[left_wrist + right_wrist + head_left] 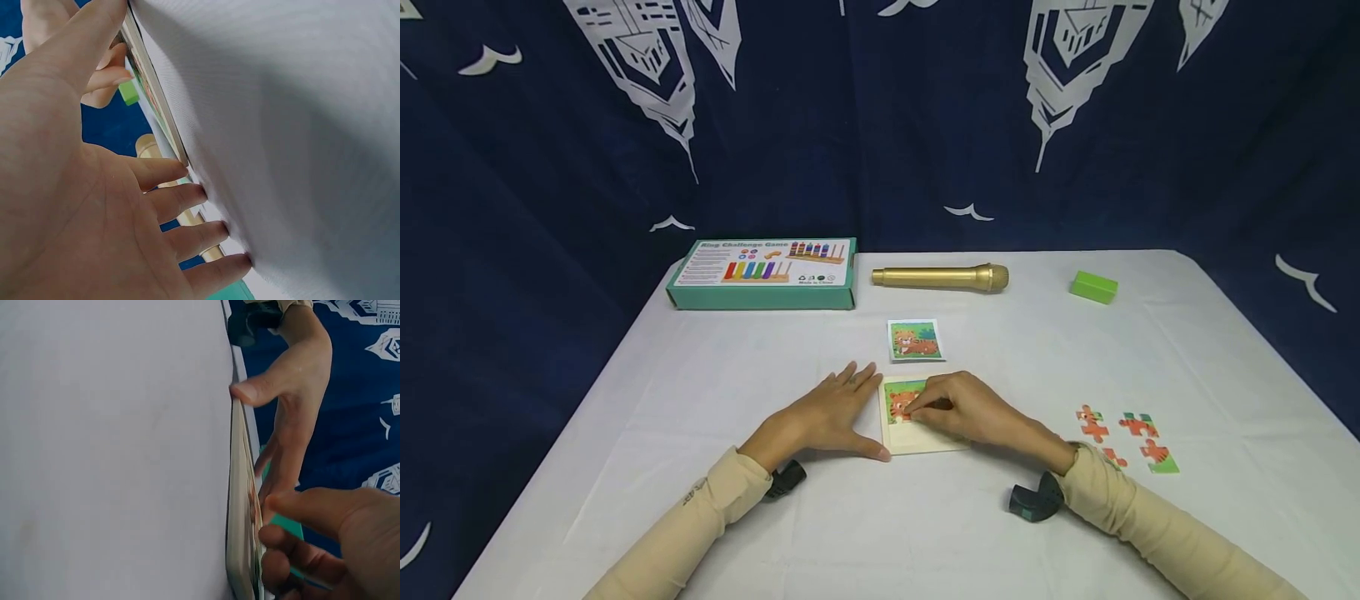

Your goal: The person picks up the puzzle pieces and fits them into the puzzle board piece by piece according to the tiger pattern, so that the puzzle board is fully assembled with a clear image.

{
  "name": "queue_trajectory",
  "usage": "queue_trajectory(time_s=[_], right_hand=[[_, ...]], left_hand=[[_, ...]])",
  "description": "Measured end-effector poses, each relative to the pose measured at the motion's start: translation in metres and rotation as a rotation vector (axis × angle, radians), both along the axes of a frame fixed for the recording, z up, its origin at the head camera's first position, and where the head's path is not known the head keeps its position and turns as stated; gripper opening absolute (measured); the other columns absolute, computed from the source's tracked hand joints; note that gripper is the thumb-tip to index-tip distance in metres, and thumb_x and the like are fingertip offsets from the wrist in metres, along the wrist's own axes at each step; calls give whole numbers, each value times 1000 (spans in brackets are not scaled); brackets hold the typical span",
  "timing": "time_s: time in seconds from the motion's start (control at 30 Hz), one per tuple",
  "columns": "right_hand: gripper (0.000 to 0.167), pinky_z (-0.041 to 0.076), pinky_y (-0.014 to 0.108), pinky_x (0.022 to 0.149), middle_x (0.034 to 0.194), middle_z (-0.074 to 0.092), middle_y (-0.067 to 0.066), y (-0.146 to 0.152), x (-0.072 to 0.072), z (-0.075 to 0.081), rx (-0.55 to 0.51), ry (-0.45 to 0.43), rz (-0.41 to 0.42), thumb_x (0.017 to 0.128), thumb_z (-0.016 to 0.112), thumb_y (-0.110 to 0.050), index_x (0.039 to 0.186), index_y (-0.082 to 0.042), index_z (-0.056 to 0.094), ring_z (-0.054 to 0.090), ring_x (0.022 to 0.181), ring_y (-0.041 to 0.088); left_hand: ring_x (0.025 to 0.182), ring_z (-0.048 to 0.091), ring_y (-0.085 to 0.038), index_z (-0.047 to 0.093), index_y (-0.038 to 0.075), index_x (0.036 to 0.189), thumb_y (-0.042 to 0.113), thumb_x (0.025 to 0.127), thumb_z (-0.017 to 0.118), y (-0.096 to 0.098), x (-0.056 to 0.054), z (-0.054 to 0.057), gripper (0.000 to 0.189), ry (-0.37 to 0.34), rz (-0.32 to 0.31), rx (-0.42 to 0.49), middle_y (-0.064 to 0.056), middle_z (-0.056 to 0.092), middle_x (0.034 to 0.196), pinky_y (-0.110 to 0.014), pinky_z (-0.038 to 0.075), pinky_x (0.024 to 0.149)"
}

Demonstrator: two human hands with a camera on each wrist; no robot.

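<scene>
A pale puzzle board (925, 442) lies on the table, with part of a tiger picture fitted in its upper left. My left hand (831, 417) is spread at the board's left side, thumb by the lower corner; in the left wrist view its fingers (178, 203) stretch straight to the tabletop. My right hand (966, 408) reaches over the board with bent fingers, thumb and index finger at a puzzle piece (899, 408) of the tiger picture. In the right wrist view, those fingertips (275, 503) meet the picture's surface; the hand largely covers the piece.
A tiger picture card (916, 341) lies behind the board. Several loose puzzle pieces (1159, 457) are at the right, one partly behind the right sleeve. Farther back are a green game box (760, 297), a gold microphone (932, 277) and a green block (1093, 287).
</scene>
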State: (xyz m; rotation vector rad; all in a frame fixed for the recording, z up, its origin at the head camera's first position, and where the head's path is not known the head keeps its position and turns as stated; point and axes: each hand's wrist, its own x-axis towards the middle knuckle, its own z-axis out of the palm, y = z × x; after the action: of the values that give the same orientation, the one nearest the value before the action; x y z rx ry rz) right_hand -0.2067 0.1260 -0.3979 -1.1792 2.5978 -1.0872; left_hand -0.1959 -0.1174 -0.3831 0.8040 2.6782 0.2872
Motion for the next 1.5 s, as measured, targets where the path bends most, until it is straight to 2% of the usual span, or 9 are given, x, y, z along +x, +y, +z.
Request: queue_trajectory(time_s=[0.13,0.23,0.5,0.67,0.8,1.0,1.07,1.33,1.5], right_hand=[[16,46,21,58,84,68,-5,14,-2,6,-58,-58,-30,87,69,-7,100,-11,77,52,67,7],[17,49,23,62,88,70,-4,29,-4,9,-66,-65,-88,87,69,-8,103,-10,76,55,70,9],[21,52,36,80,104,71,-1,89,-2,14,18,53,-271,87,69,-7,108,-10,72,64,94,16],[27,50,33,85,112,69,-1,129,7,18,63,70,-340,88,70,-13,115,-13,69,61,104,19],[37,46,25,87,120,66,3,157,14,20,91,45,-365,88,71,-22,124,-13,64,56,108,15],[47,42,20,85,128,60,5,189,25,15,129,34,-393,85,74,-22,129,-15,60,45,109,-10],[48,41,19,84,128,59,4,196,28,12,138,30,-393,84,75,-22,129,-16,60,43,109,-13],[50,37,11,81,121,57,1,211,33,6,123,-29,-395,78,80,-20,124,-13,63,43,104,-13],[49,39,15,73,111,55,4,213,32,3,127,-66,-389,76,81,-19,121,-10,64,44,90,3]], left_hand=[[147,5,-34,19,6,153,72,71,66,1,0,0,115,-1,1,4,-10,11,160,-50,14,117],[147,6,-34,20,6,153,71,71,67,1,1,0,115,3,3,11,-11,12,160,-51,14,117],[147,5,-33,20,6,153,71,70,68,1,1,1,115,4,10,8,-10,12,160,-50,13,117],[147,5,-33,20,6,153,70,71,68,0,1,0,115,1,10,11,-10,11,160,-50,13,117],[147,4,-33,19,6,153,70,71,68,0,1,1,115,-2,12,7,-10,11,160,-49,13,117],[147,5,-32,19,6,153,70,71,68,0,3,2,115,-5,14,12,-10,11,161,-49,12,117],[147,4,-32,19,6,153,70,71,68,1,3,3,115,-8,13,14,-10,11,161,-49,12,117],[147,5,-32,20,5,153,69,71,69,1,3,4,114,-12,17,17,-10,11,160,-49,13,117],[147,4,-32,20,5,153,69,71,69,1,3,3,115,-15,17,19,-10,11,161,-49,12,118]])
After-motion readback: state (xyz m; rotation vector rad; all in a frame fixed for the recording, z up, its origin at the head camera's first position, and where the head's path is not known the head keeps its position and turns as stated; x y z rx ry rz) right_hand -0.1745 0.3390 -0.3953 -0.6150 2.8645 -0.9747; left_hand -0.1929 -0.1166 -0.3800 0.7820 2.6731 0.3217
